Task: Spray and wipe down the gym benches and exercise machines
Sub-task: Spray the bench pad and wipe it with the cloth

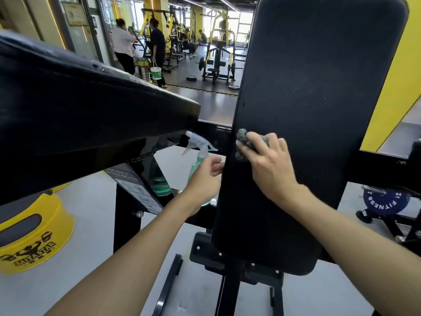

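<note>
Head camera looks down at a tall, black, rounded-corner vinyl back pad [319, 87] on a black steel machine frame, tilted up and away from the person. Right hand [268, 160] presses a small, crumpled grey cloth [242, 136] flat against the pad's left edge about halfway up, its grip closed over the wad with the fingers spread across it. Left hand [205, 176] holds a translucent teal plastic spray bottle [197, 156] with a clear trigger head, just beside the pad's left edge; its grip is wrapped around the bottle's body, below the trigger, nozzle pointing left and away from the pad. The cloth looks soft, limp and light, so it should follow the pad's surface best under a flat palm rather than a fingertip pinch. The pad seems firm padding under a smooth, faintly speckled skin, likely a little slick when wet, and fixed in place, so it can take pressure. The bottle appears light and rigid, with liquid in its lower part; its neck under the trigger is probably the surest hold for spraying. A second glossy black padded cushion [79, 106] juts in from the left, and a yellow metal base [38, 236] with printed lettering stands on the pale floor.
</note>
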{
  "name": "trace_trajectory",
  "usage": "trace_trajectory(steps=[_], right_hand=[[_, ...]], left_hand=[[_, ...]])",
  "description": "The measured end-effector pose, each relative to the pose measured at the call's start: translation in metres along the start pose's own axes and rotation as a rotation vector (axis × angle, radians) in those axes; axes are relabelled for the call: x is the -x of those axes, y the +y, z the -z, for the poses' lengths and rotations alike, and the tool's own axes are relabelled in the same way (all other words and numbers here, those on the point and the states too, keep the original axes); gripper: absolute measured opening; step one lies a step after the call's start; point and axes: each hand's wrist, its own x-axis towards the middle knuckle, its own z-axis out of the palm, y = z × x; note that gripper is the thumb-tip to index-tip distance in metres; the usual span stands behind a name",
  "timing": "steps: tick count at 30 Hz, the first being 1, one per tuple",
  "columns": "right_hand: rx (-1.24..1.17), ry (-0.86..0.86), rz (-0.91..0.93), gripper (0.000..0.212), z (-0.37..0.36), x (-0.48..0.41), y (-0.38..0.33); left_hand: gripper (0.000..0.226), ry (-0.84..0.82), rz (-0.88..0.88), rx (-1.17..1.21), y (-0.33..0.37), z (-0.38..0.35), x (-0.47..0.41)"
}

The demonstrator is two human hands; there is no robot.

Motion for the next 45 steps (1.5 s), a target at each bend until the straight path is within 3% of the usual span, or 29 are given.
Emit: trace_trajectory(steps=[2, 5, 7, 12, 16, 18, 23, 25, 29, 34, 39, 43, 45], right_hand=[[-0.007, -0.013, 0.031, 0.042, -0.009, 0.02, -0.022], [-0.001, -0.14, 0.316, 0.05, -0.006, 0.045, -0.034], [0.049, -0.158, 0.384, 0.043, 0.002, 0.032, -0.015], [0.007, 0.01, -0.047, 0.04, -0.004, 0.021, -0.015], [-0.003, -0.137, 0.303, 0.043, -0.004, 0.062, -0.038], [0.043, -0.148, 0.372, 0.043, 0.004, 0.05, -0.022], [0.02, -0.013, 0.04, 0.048, -0.004, 0.032, -0.02], [0.016, -0.017, 0.066, 0.042, -0.014, 0.053, -0.038], [0.063, -0.107, 0.354, 0.04, -0.003, 0.055, -0.022], [0.043, -0.009, -0.015, 0.051, -0.006, 0.055, -0.024], [0.033, -0.101, 0.269, 0.035, -0.003, 0.076, -0.028], [0.039, 0.009, -0.039, 0.041, 0.002, 0.051, 0.001], [0.033, 0.032, -0.051, 0.041, -0.007, 0.064, -0.01]], left_hand=[[0.064, 0.004, -0.005, -0.012, -0.002, 0.0, 0.0], [0.064, 0.012, -0.011, -0.049, -0.004, -0.002, 0.001], [0.066, 0.01, -0.013, -0.057, -0.005, -0.002, 0.001], [0.07, 0.022, -0.004, -0.087, -0.006, -0.006, 0.001], [0.067, 0.02, 0.002, -0.097, -0.008, -0.008, 0.001], [0.067, 0.02, 0.001, -0.104, -0.006, -0.009, 0.001], [0.068, 0.008, -0.003, -0.134, -0.005, -0.011, 0.002], [0.07, 0.012, -0.003, -0.141, -0.006, -0.012, 0.003], [0.07, 0.021, -0.007, -0.147, -0.007, -0.013, 0.004], [0.07, 0.013, -0.018, -0.142, -0.009, -0.015, 0.004], [0.061, 0.044, -0.059, -0.146, -0.012, -0.016, 0.005], [0.05, 0.108, -0.087, -0.144, -0.014, -0.021, 0.004], [0.038, 0.162, -0.107, -0.137, -0.015, -0.024, 0.003]])
